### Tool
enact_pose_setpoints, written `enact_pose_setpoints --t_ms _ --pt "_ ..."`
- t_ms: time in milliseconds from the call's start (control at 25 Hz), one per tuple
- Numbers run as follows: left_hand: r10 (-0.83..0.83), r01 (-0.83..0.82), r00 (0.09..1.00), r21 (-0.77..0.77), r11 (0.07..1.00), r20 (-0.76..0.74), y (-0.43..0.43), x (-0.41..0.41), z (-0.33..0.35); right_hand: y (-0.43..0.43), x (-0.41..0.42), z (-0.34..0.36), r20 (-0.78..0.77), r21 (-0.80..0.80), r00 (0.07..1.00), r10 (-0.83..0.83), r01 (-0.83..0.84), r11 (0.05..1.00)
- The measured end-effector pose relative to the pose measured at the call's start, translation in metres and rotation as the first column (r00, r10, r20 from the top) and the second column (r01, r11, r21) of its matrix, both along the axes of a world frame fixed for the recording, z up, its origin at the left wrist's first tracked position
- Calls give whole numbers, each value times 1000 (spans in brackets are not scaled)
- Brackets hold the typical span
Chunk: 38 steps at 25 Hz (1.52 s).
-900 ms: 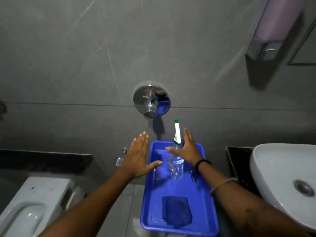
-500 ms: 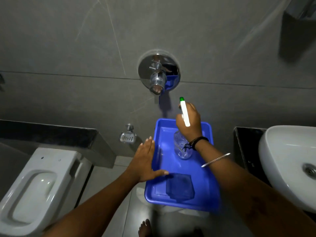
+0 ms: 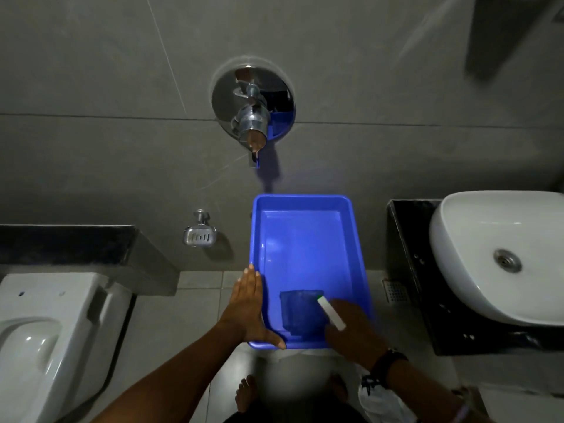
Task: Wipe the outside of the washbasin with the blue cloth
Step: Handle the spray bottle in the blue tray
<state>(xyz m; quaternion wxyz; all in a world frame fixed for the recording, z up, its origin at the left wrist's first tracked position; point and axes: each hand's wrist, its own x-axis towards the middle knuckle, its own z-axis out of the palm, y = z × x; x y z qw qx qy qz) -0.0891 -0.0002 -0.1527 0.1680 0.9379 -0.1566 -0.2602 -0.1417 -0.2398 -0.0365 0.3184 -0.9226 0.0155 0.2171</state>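
Observation:
The white washbasin (image 3: 476, 288) sits on a black counter (image 3: 409, 270) at the right. A folded blue cloth (image 3: 297, 312) lies in the near end of a blue tray (image 3: 305, 203) in the middle. My right hand (image 3: 355, 334) is shut on a spray bottle; its white nozzle with a green tip (image 3: 331, 312) pokes out over the cloth's right edge, and the hand covers the bottle's body. My left hand (image 3: 247, 306) lies flat against the tray's left wall, thumb along the near rim.
A chrome wall tap (image 3: 251, 117) juts from the grey tiled wall above the tray. A metal soap dish (image 3: 200, 236) hangs lower left. A white toilet (image 3: 45, 340) stands at the left under a dark ledge. My bare foot (image 3: 245, 392) is on the tiled floor.
My right hand has carried the spray bottle from the middle of the tray back to its near right corner. My left hand has slid nearer along the tray's side. The view has tilted down.

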Motion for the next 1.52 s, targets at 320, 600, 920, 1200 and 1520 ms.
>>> enact_pose_setpoints --t_ms 320,600,920,1200,1520 --pt "8 -5 999 48 999 -53 -8 2 12 0 -10 -35 -284 -123 946 -160 129 984" --pt "11 -6 997 69 998 -71 -9 2 16 5 -21 -35 -303 -135 943 -136 99 986" --pt "17 -12 998 83 996 -61 -9 2 16 1 -4 -5 -173 -99 966 -194 179 979" --pt "22 -17 998 81 997 -55 -9 2 15 5 84 86 296 369 891 -344 225 902" --pt "-2 5 1000 92 996 -29 -8 4 11 51 182 60 402 495 751 -523 303 814"
